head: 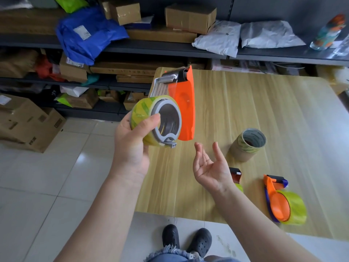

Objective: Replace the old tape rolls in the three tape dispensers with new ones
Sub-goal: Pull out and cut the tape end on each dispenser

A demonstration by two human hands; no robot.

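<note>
Gripping the dispenser (170, 108) by its tape roll (140, 118), my left hand (130, 142) holds it above the surface's (245, 103) near-left edge. Palm up and empty, my right hand (209, 167) hovers beside it, fingers relaxed. An old core (247, 144) stands right of it; two other dispensers (279, 199) lie nearer.

I see bare table (264, 103) beyond the used rolls (247, 146), with two dispensers (283, 201) crowding the near edge.
</note>
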